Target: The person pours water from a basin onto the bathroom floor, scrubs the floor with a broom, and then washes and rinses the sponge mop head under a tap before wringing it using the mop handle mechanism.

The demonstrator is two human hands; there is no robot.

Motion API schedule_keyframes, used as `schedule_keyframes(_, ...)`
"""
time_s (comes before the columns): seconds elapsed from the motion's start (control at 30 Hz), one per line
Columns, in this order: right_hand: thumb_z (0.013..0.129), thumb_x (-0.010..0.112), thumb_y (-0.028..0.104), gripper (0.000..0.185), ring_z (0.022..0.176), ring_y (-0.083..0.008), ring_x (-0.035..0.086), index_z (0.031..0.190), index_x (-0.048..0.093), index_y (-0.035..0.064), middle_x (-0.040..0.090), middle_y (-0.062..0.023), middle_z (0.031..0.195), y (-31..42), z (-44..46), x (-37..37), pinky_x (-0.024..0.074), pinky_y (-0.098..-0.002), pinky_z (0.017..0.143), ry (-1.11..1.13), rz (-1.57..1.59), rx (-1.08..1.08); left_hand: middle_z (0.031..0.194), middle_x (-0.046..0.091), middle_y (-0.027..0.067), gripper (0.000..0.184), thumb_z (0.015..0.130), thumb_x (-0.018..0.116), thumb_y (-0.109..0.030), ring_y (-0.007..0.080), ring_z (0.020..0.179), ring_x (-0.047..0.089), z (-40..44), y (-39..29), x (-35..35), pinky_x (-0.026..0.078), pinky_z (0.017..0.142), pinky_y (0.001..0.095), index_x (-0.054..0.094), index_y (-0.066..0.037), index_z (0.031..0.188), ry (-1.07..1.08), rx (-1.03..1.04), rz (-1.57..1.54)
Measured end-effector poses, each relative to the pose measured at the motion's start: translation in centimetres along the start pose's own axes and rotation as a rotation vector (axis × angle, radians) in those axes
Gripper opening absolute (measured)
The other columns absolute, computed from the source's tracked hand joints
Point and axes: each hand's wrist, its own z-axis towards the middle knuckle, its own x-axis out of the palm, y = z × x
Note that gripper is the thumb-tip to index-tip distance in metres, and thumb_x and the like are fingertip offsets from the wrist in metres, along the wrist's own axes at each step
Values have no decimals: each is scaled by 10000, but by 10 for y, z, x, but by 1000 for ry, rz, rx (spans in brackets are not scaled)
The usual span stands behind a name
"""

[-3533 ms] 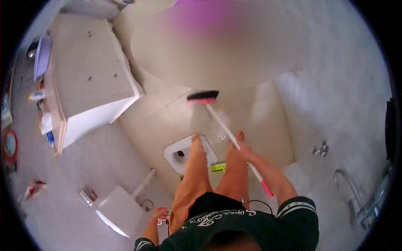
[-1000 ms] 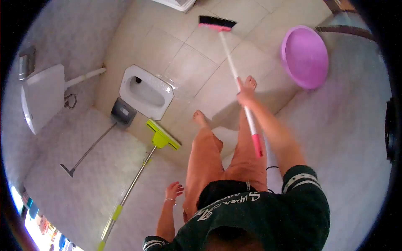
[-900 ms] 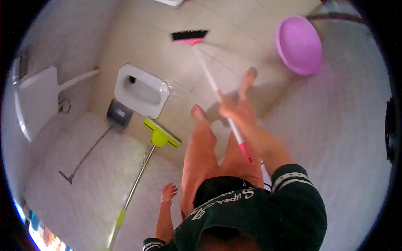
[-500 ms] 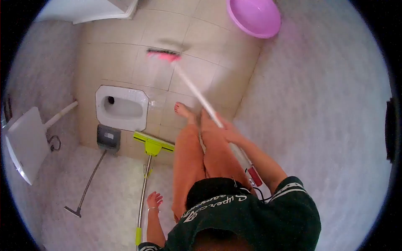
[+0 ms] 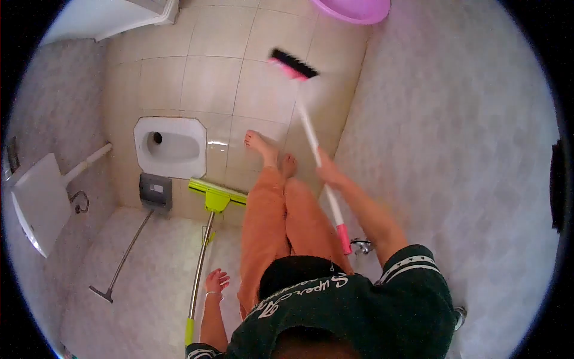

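Note:
My right hand (image 5: pixel 328 169) is wrapped round the white handle of a broom (image 5: pixel 309 127), between its pink grip end and its head. The black bristles and pink head point away from me, over the tiles beyond my feet. My left hand (image 5: pixel 217 280) hangs at my left side with its fingers apart and holds nothing; a band circles its wrist. Nearest to it is the steel pole of a green mop (image 5: pixel 217 198), which leans against the wall with its head by the toilet.
A white squat toilet (image 5: pixel 171 148) is set in the floor at left, with a grey long-handled dustpan (image 5: pixel 155 192) below it. A white cistern (image 5: pixel 43 203) hangs on the left wall. A purple basin (image 5: pixel 356 9) is at the top, a metal tap (image 5: pixel 362 246) by the right wall.
The view has turned, bringing the toilet left and the basin to the top edge. Over the last half second the broom head has swung right and away from me. My left hand stays empty.

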Motion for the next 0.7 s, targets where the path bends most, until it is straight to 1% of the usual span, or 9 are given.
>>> schedule_keyframes(0.03,717,428,37,686,1096,-249,369,1345,161,105,369,-151,1225,-5,-10,23,309,-357,911,77,8,-26,914,578,120,317,829,501,-222,219,728,597,0,3,0,487,530,295,480,-43,1089,-5,-13,54)
schedule_keyframes(0.1,710,426,25,683,1101,-247,380,1339,176,110,419,-153,1154,-47,8,85,315,-361,905,190,-102,-156,911,579,118,316,827,504,-222,221,727,596,4,13,6,487,529,297,482,-45,1088,-9,-1,99)
schedule_keyframes(0.2,713,440,23,664,579,-187,550,1328,207,119,522,-88,721,8,-2,122,455,-309,490,491,-175,-7,902,581,115,300,828,505,-215,222,727,595,-6,21,11,487,533,299,488,-45,1074,-27,40,104)
schedule_keyframes(0.23,713,440,23,664,579,-187,550,1328,207,119,522,-88,721,13,1,129,455,-309,490,514,-186,-20,899,582,113,294,827,510,-217,220,725,595,-6,24,11,487,534,301,490,-45,1064,-20,73,81)
schedule_keyframes(0.3,717,435,13,654,337,-102,384,1326,223,124,410,-10,523,20,4,151,314,-246,299,474,-7,-124,902,583,112,281,824,515,-215,213,720,595,-2,30,4,487,545,302,495,-56,1055,-10,101,54)
schedule_keyframes(0.47,735,435,1,657,365,-61,359,1333,223,170,403,14,549,16,4,108,292,-215,300,256,169,-259,900,585,103,300,807,521,-193,206,712,595,20,58,-9,484,558,292,490,-68,1078,-10,64,-24)
schedule_keyframes(0.57,737,440,39,666,439,-141,447,1343,200,173,487,-58,665,98,32,47,410,-291,384,92,-31,-161,890,588,95,294,802,524,-190,198,710,596,26,61,-7,482,561,283,496,-70,1069,36,1,-64)
schedule_keyframes(0.63,735,448,48,696,419,-143,439,1352,151,171,479,-65,628,124,66,31,412,-300,377,-127,-207,-217,884,590,90,289,801,527,-196,194,706,597,33,68,-6,482,560,280,500,-68,1059,79,-5,-101)
schedule_keyframes(0.7,735,458,51,721,413,-148,437,1355,120,196,477,-72,623,149,86,38,408,-302,372,-121,-201,-173,872,592,84,282,800,532,-214,187,715,595,40,66,-8,480,570,286,510,-69,1040,107,-18,-129)
